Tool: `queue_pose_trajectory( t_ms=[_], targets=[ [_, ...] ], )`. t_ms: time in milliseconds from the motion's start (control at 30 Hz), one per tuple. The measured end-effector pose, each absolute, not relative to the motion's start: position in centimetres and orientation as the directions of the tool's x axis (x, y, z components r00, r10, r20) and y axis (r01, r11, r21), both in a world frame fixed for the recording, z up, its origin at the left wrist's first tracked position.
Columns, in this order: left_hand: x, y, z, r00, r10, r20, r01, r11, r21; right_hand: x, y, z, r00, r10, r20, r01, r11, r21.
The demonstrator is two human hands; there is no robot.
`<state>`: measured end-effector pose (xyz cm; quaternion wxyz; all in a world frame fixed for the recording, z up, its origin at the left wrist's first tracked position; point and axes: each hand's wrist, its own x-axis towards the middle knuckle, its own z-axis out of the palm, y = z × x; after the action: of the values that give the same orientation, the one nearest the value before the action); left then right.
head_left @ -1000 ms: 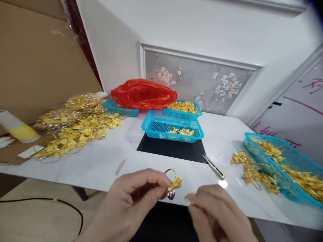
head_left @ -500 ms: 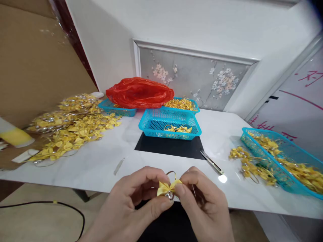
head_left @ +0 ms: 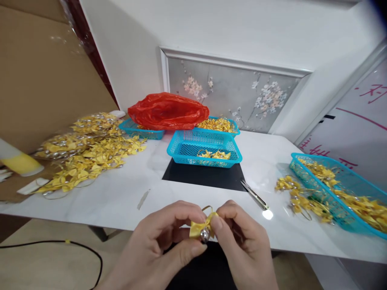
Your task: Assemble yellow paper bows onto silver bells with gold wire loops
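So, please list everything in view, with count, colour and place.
Ribbon bow with round bell: one, yellow and silver, between hands
Perforated plastic baskets: four, blue, three centre-back, one right
Other ribbon bows: uncountable, yellow, in baskets, heaped left, loose right
Crumpled plastic bag: one, red, over back baskets
Flat rectangular sheet: one, black, under middle basket
Slender metal snips: one, silver, beside sheet
Tube-like object: one, white-yellow, far left
Large cardboard panel: one, brown, left
Framed flower panel: one, grey, back
Written-on board: one, white, right
Thin cable: one, black, floor
Smooth table: one, white, centre
Left hand: one, at bow's left
Right hand: one, gripping bow's right
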<state>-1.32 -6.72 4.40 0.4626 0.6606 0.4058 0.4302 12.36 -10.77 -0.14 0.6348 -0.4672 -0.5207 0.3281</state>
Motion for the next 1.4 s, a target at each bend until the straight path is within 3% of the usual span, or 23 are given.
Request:
queue_pose_trajectory(
  t_ms=[167, 300, 400, 533, 767, 967, 1200, 1400],
  targets=[
    [-2.0, -6.9, 4.0, 0.310, 0.913, 0.265, 0.167, -0.327, 0.930, 11.8, -11.4, -0.8, 0.361, 0.772, 0.524, 0.356, 0.405, -0.842],
    [-2.6, -7.0, 3.6, 0.356, 0.866, 0.352, 0.152, -0.425, 0.892, 11.1, -12.2, -0.7, 0.274, 0.673, 0.687, 0.650, 0.397, -0.649],
    [-2.7, -7.0, 3.3, 0.375, 0.821, 0.431, 0.164, -0.517, 0.840, 11.0, -12.4, -0.5, 0.231, 0.659, 0.716, 0.709, 0.390, -0.588],
    [-2.7, -6.9, 2.9, 0.386, 0.785, 0.485, 0.203, -0.585, 0.785, 11.2, -12.3, -0.2, 0.216, 0.741, 0.637, 0.620, 0.400, -0.675],
    [-2.4, -7.0, 2.4, 0.321, 0.723, 0.611, 0.214, -0.684, 0.697, 11.2, -12.2, 0.1, 0.266, 0.891, 0.369, 0.393, 0.249, -0.885],
    [-2.4, -7.1, 3.0, 0.309, 0.773, 0.554, 0.213, -0.624, 0.752, 11.2, -12.4, 0.7, 0.193, 0.979, 0.061, 0.062, 0.050, -0.997],
    [-3.1, -7.6, 3.2, 0.320, 0.884, 0.342, 0.188, -0.413, 0.891, 11.6, -12.4, 0.0, 0.191, 0.980, 0.062, -0.003, 0.064, -0.998],
    [-2.7, -7.6, 3.5, 0.293, 0.902, 0.319, 0.124, -0.366, 0.922, 11.9, -12.4, -0.1, 0.136, 0.989, 0.062, 0.025, 0.059, -0.998]
  ],
)
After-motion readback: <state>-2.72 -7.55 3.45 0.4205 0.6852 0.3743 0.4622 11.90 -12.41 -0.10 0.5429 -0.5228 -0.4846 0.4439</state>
